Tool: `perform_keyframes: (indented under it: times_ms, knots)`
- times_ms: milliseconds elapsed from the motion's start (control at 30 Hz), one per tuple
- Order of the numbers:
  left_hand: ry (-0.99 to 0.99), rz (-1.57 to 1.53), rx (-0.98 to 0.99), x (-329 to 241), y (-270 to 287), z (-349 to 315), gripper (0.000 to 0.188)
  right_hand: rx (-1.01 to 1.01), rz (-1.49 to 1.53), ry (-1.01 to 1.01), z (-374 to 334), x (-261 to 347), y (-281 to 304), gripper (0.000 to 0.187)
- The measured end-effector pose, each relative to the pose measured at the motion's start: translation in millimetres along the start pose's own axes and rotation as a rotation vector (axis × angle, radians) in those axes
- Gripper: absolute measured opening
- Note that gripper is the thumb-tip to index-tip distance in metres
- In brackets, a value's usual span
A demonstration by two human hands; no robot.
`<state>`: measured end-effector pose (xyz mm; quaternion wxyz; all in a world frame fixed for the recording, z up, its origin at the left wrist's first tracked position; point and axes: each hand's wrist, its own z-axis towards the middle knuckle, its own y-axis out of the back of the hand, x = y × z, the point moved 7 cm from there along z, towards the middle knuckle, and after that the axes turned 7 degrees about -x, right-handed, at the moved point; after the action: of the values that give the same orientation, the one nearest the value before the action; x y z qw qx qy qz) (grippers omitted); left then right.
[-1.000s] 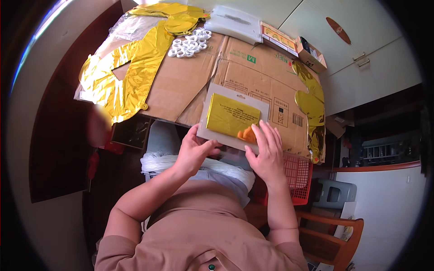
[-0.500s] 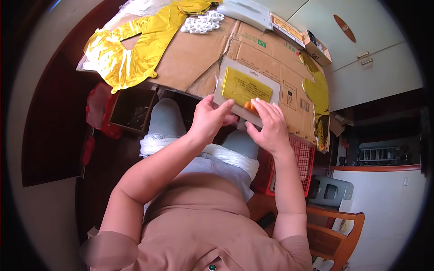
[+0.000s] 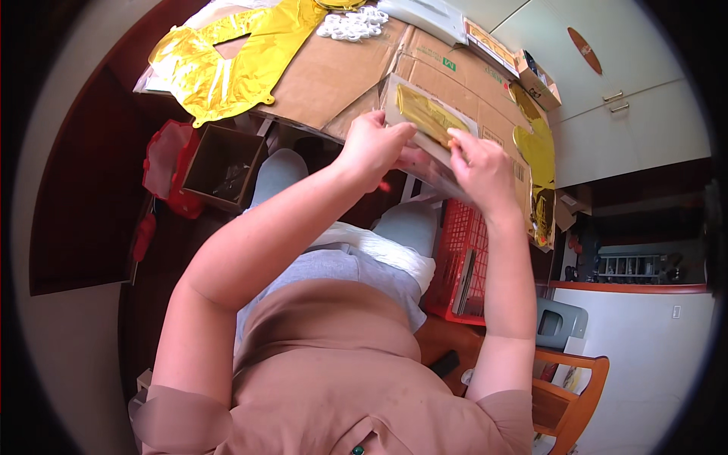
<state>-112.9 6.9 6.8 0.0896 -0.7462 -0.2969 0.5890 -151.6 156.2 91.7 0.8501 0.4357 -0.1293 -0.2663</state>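
Between my hands, over the near edge of the cardboard, is a clear plastic bag point(image 3: 440, 178) with a pale card and a folded gold foil balloon point(image 3: 425, 114) inside. It is tilted. My left hand point(image 3: 375, 150) pinches the bag's left side, thumb on top. My right hand point(image 3: 485, 168) is closed at its right end, fingertips pressed together by the gold foil. A spread gold foil balloon point(image 3: 220, 76) lies flat at the far left of the cardboard. Another gold foil piece point(image 3: 537, 144) hangs along its right edge.
The cardboard sheet point(image 3: 326, 80) covers the table. White rings point(image 3: 353, 25) lie in a pile at its back, near a small open box point(image 3: 537, 80). Below are a brown box point(image 3: 220, 171), a red basket point(image 3: 459, 262) and a wooden chair point(image 3: 584, 394). White strands point(image 3: 387, 250) lie across my lap.
Both hands have moved up and right with the bag, which now tips more steeply. My right fingers, earlier spread over the bag, have closed at its end. Orange pieces near them no longer show.
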Motion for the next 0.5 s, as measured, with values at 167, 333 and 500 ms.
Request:
perform_keyframes:
  times_ms: [167,333,500]
  knots:
    - [-0.005,0.067,-0.007,-12.2,-4.4,5.1,0.027,0.105,0.128,-0.133,14.3,-21.3,1.3,0.019]
    - [0.009,0.030,-0.018,-9.4,-3.5,8.0,0.026,0.140,0.071,0.056,19.9,-8.6,-0.4,0.020]
    - [0.017,0.037,-0.041,-10.3,-4.1,11.1,0.027,0.185,-0.055,0.115,20.2,-13.8,-18.5,0.016]
